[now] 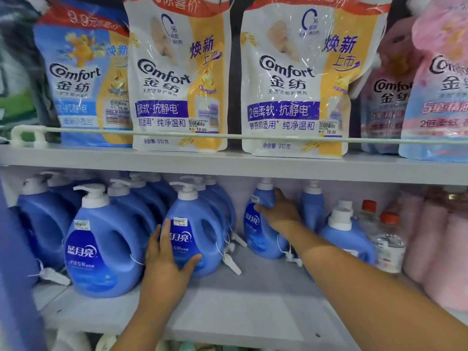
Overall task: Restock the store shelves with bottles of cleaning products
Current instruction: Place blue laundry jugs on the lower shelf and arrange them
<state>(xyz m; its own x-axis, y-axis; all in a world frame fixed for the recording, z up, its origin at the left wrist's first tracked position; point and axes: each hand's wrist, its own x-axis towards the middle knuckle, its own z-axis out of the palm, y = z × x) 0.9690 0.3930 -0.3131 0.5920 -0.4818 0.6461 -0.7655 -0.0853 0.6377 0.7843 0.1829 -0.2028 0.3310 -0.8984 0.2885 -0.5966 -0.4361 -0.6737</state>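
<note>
Bare strip of lower shelf (253, 307) open up front, clear reach between both arms. Blue pump bottles (106, 239) wall off left. Upper shelf board (228, 168) caps headroom just above pumps. Pink bottles (435, 249) block right.

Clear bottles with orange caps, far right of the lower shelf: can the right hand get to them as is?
Probably yes. The right hand is on a blue bottle just left of the orange-capped bottles; only the white-capped blue jug partly fronts them.
</note>
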